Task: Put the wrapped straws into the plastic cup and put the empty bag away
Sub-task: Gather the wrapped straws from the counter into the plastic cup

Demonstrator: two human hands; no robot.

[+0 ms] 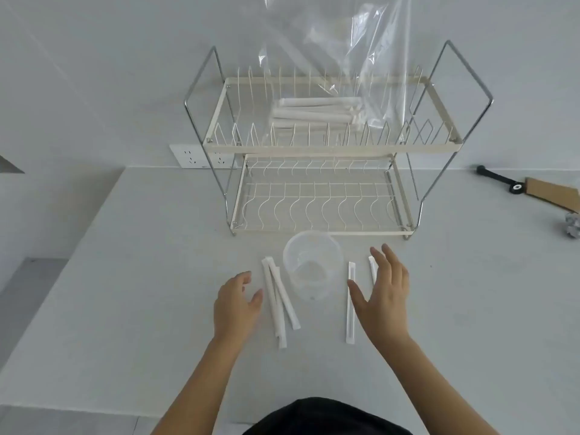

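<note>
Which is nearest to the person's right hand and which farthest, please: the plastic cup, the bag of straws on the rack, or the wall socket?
From the right hand:
1. Plastic cup, just to its left on the counter.
2. Bag of straws, beyond it on the dish rack's upper tier.
3. Wall socket, far left on the wall.

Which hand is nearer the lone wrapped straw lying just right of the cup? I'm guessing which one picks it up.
Right. The right hand hovers open directly beside the lone straw, thumb overlapping it. The left hand is on the far side of the plastic cup, by the straw cluster.
</note>
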